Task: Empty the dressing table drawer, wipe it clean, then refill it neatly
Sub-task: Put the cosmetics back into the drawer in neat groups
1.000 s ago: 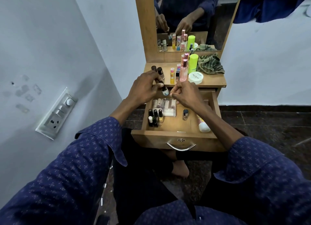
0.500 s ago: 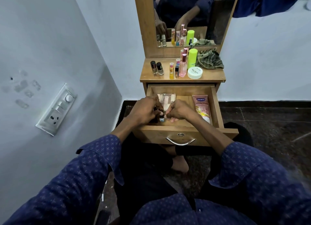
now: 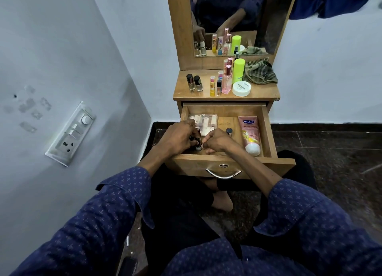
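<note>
The wooden drawer [image 3: 268, 131] of the dressing table stands pulled out. Both my hands are inside its front left part. My left hand [image 3: 177, 138] is closed around small dark-capped nail polish bottles [image 3: 198, 146] standing there. My right hand [image 3: 219, 140] pinches at the same bottles from the right, fingertips touching them. A clear case of small white items [image 3: 206, 121] lies at the drawer's back left. One more small bottle [image 3: 229, 131] stands mid-drawer. A pink lotion tube [image 3: 250, 134] lies along the right side.
On the tabletop [image 3: 182, 92] stand two nail polish bottles [image 3: 194, 82], several slim bottles [image 3: 221, 83], a green can [image 3: 238, 70], a white jar [image 3: 241, 89] and a crumpled green cloth [image 3: 259, 71]. A mirror [image 3: 233, 17] rises behind. A wall with a switch panel [image 3: 71, 133] is close at left.
My hands came down from the tabletop edge into the drawer with a small bottle and now rest among the bottles at its front left. The view has shifted, showing the whole drawer.
</note>
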Demonstrator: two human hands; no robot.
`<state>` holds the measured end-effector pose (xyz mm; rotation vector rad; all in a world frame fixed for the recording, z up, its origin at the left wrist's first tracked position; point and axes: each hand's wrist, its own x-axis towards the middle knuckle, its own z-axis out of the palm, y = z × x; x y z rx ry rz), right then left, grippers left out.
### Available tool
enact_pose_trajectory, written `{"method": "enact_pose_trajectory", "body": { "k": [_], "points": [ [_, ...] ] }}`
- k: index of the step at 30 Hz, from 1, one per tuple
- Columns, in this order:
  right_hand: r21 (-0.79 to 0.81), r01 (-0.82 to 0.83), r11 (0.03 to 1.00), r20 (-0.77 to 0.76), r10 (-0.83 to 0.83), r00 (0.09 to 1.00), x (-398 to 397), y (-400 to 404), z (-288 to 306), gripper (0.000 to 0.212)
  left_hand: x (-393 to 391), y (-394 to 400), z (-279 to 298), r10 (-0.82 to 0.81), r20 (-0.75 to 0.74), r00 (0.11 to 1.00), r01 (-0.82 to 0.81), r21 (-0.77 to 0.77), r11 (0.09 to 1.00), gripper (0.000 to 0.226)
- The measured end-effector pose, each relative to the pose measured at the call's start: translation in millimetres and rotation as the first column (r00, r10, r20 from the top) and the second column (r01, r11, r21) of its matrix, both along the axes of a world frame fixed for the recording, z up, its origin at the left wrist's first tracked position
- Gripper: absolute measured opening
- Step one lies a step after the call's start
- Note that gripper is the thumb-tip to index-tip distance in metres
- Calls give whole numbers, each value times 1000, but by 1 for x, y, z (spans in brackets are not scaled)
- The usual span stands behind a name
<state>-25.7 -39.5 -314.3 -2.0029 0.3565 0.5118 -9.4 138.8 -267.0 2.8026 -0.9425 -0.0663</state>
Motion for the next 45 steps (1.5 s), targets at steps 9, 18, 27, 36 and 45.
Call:
{"method": "enact_pose_trajectory", "body": {
  "k": [9,18,27,36,45],
  "points": [
    [-51,-25,998,156,33,987,-4,-11,12,9,-2,-5,7,-9,10,1000,9,-37,999,27],
    [-82,107,991,427,-62,902,7,-68,61,11,-2,-45,9,-63,69,996,69,-94,993,36],
    [-331,146,932,551,65,832,-6,-95,67,10,2,-104,-7,-57,62,996,59,-24,998,46],
    [-398,133,907,549,120,827,-1,-87,70,9,9,-98,-14,-91,-21,996,90,-51,995,22],
    [-422,49,905,480,177,859,5,-52,50,9,-8,-28,7,-97,-91,991,82,-150,985,29]
  ]
}}
